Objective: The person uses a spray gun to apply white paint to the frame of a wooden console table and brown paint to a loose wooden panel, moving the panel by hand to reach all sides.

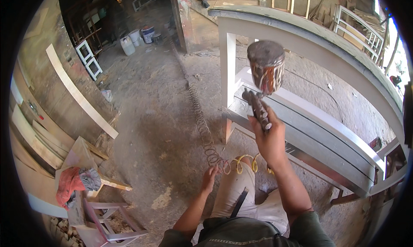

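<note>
In my right hand (271, 139) is a paint spray gun (258, 109), its handle wrapped by my fingers. A paint-streaked cup (266, 68) sits on top of the gun, tilted slightly. The nozzle end points left, close to a white-painted frame (229, 58) with grey slats (301, 131) low down. My left hand (209, 178) is beside my thigh, fingers closed around a coiled air hose (198, 113). The hose's brownish coils run away across the floor, while yellow coils (247, 163) cross over my leg toward my right side.
Leaning boards (34, 139) line the left wall. Nearer stand a wooden stool (114, 223) and a red and grey cloth (73, 184) on a wooden piece. Several buckets (147, 34) stand at the back. A small can (375, 144) is beyond the slats at right.
</note>
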### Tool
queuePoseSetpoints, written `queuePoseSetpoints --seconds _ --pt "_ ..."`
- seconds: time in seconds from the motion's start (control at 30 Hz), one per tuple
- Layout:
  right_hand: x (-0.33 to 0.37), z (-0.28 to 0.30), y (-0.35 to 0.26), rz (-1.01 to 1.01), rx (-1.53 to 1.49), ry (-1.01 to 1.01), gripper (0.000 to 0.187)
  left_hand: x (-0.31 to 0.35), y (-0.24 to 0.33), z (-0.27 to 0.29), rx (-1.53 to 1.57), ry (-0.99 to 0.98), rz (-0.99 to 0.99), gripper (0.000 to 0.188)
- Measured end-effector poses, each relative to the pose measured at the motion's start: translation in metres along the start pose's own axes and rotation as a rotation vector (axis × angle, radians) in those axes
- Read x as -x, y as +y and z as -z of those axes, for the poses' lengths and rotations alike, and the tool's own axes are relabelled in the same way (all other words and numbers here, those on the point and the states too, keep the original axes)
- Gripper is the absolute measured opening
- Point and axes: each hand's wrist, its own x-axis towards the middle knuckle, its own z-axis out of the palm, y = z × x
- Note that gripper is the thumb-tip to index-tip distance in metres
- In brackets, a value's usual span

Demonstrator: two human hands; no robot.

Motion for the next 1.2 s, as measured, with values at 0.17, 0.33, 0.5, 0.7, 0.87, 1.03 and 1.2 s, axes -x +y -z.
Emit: queuePoseSetpoints --seconds 0.17,0.33,0.5,0.7,0.87,1.03,1.2 --pt "-0.025 0.014 -0.026 0.04 -0.065 0.135 0.047 0.04 0.009 -0.027 0.019 0.019 -0.031 0.051" --pt "-0.033 0.016 -0.032 0.16 -0.114 0.265 0.049 0.051 0.006 -0.032 -0.017 0.043 -0.083 0.047" --pt "-0.037 0.009 -0.019 0.102 -0.075 0.227 0.048 0.05 0.01 -0.028 -0.029 0.038 -0.077 0.046" --pt "-0.015 -0.008 0.027 0.022 -0.024 0.123 0.046 0.053 0.0 -0.026 0.146 0.072 -0.035 0.046" --pt "0.019 -0.02 0.064 -0.045 -0.003 0.052 0.045 0.063 -0.009 -0.022 0.218 0.06 0.017 0.044" --pt "0.04 -0.033 0.097 -0.198 0.002 -0.024 0.044 0.073 0.025 -0.027 0.294 0.113 0.107 0.034" --pt "0.022 -0.046 0.119 -0.212 -0.013 -0.011 0.044 0.07 0.003 -0.013 0.177 0.073 0.059 0.034"
